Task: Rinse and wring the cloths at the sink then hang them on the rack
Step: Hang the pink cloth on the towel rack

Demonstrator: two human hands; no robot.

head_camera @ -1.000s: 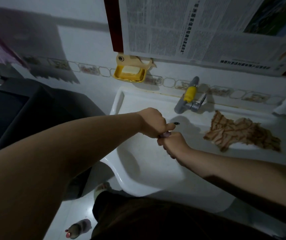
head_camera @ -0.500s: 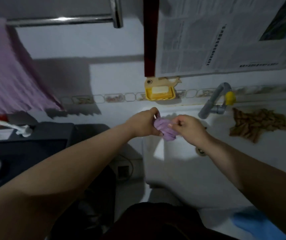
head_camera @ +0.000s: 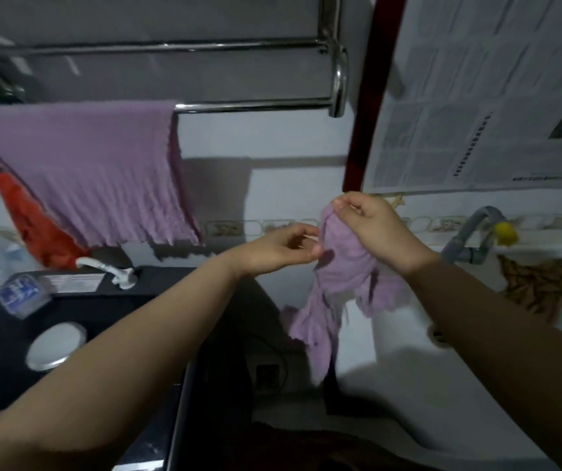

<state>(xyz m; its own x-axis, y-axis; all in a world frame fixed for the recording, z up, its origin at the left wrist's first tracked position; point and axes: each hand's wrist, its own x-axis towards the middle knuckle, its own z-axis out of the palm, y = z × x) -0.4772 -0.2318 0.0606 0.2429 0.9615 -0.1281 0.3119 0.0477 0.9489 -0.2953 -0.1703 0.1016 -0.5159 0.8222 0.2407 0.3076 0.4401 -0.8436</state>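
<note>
Here, the white sink (head_camera: pixel 405 385) fills the lower right, its rim running down toward the bottom edge, and a dark appliance (head_camera: pixel 109 334) with a round silver disc on its top stands just beside it on the left. On the wall above, a chrome rack (head_camera: pixel 249 105) of 2 bars carries a large purple towel (head_camera: pixel 102 171) draped over the lower bar, covering its left part and leaving the right stretch bare. A newspaper sheet (head_camera: pixel 476 107) hangs at the upper right. A brown patterned cloth (head_camera: pixel 544 283) lies on the sink's ledge, near a grey faucet (head_camera: pixel 470 239) with a yellow part. A red-orange cloth (head_camera: pixel 34 226) hangs below the towel's left side. The small purple cloth (head_camera: pixel 337 283) dangles crumpled in the air over the sink's left edge, below the rack. The right hand (head_camera: pixel 374 229) pinches its top between thumb and fingers, holding it up. The left hand (head_camera: pixel 286 249) is just beside it, fingers curled with the tips at the cloth's upper edge; whether they actually grip the fabric cannot be told.
</note>
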